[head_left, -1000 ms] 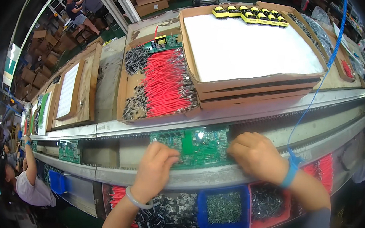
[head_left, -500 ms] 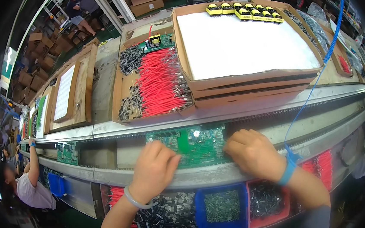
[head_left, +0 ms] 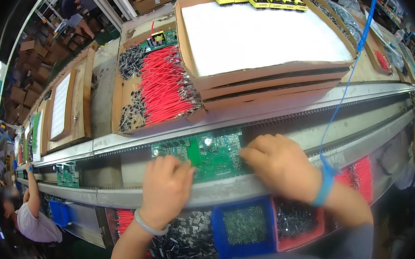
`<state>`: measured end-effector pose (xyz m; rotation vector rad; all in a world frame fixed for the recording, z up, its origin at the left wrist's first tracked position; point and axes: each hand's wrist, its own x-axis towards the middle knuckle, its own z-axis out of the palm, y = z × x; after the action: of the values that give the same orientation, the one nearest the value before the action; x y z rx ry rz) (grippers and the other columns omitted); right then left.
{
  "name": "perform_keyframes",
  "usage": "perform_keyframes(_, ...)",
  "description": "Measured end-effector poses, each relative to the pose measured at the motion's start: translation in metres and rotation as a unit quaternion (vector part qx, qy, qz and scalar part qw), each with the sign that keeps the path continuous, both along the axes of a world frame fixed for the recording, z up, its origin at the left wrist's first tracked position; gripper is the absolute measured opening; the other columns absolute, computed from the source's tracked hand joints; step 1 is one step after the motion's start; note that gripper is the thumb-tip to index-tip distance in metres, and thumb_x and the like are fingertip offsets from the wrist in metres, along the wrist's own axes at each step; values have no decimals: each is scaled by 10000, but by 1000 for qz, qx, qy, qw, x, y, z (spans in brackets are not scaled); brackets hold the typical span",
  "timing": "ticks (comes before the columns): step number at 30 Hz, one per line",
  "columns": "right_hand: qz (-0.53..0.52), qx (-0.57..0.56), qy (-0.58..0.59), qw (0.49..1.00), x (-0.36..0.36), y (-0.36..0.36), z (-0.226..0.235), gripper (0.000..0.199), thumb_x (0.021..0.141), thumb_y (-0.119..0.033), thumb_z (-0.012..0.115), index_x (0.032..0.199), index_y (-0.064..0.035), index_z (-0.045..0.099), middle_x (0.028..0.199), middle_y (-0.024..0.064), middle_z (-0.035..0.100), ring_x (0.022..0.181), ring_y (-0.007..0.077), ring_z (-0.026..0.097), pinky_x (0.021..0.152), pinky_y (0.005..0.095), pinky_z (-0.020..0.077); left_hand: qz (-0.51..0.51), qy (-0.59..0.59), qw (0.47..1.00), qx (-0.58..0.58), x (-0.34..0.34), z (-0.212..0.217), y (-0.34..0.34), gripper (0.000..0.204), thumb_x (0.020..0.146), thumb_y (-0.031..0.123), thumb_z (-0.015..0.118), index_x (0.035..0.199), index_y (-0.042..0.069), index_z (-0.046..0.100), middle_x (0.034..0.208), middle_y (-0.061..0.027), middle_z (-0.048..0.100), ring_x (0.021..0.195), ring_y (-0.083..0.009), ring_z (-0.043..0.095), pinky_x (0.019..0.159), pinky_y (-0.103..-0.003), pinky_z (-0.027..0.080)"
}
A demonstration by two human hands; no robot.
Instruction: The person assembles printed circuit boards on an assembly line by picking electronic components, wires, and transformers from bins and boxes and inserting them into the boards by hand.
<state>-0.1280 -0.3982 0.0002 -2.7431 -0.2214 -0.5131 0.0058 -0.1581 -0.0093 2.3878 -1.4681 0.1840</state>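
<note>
A green circuit board (head_left: 217,160) lies in the conveyor track between the two metal rails, carrying many small parts. My left hand (head_left: 167,187), with a pale bangle on the wrist, is over the board's left front part. Its fingers are curled together, and whatever they may hold is hidden. My right hand (head_left: 283,165) is at the board's right end, fingers bent and tips pinched close to the edge. I cannot make out anything between them. A blue wrist strap (head_left: 325,186) with a coiled blue cord (head_left: 365,34) is on my right wrist.
Beyond the rail stand a carton of red-sleeved parts (head_left: 164,86) and a large carton (head_left: 276,79) with yellow-black transformers (head_left: 260,1). Near me are a blue bin (head_left: 216,229) and a red bin (head_left: 301,245) of small parts. Another board (head_left: 68,174) sits leftward; co-workers (head_left: 37,218) are at both sides.
My view has shifted, so the scene sits further left. My left fingers have drawn closer together over the board; my right hand stays at its right end. A co-worker's hands appear far right.
</note>
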Motion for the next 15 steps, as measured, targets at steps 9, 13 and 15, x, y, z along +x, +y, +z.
perform_keyframes(9, 195, -63, 175, 963, -70, 88, -7, 137, 775, -183, 633, 799, -53, 672, 799, 78, 612, 775, 225, 636, 640, 353, 500, 5, 98, 994, -41, 2, 0, -1, 182, 841, 85, 742, 1001, 56, 662, 947, -102, 619, 891, -308, 573, 785, -419, 418)
perform_keyframes(13, 229, -49, 170, 957, -71, 83, -12, 128, 791, -177, 609, 821, -53, 611, 809, 76, 587, 757, 217, 636, 627, 333, 510, -19, 86, 995, -57, -6, 6, 13, 165, 852, 92, 739, 994, 60, 661, 947, -105, 616, 908, -319, 567, 787, -423, 416)
perform_keyframes(15, 239, -28, 188, 952, -67, 78, -2, 127, 793, -167, 610, 832, -47, 607, 814, 85, 593, 764, 234, 649, 625, 350, 527, -13, 91, 994, -53, -14, 8, 19, 168, 838, 78, 749, 984, 60, 669, 948, -104, 627, 910, -317, 574, 802, -418, 417)
